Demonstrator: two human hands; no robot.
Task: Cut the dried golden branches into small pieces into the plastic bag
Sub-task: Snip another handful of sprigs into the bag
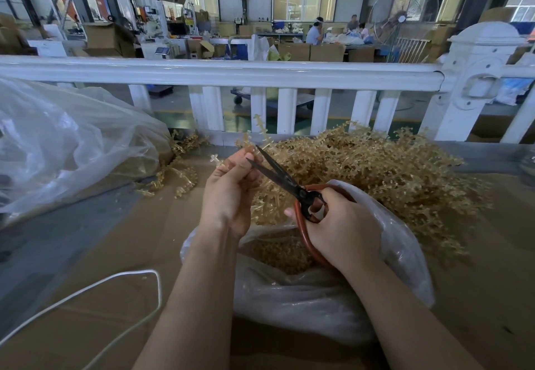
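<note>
Nearest, plastic bag (333, 291): mouth open under both hands, catching pieces.
Right hand (341, 225): fingers curled through the scissors (285, 180) handles, blades parted.
Left hand (228, 193): pinches one sprig (249, 145) at the blades.
Far right, golden branches (376, 173): heaped within reach.

Body in view: 2 bare forearms + hands only, entering from bottom edge. No sleeves visible, no gloves. L hand (228, 193): no ring, no watch/band at wrist. R hand (344, 225): same, nothing worn on fingers or wrist. Nails short, unpainted where visible. No other markings seen.
</note>
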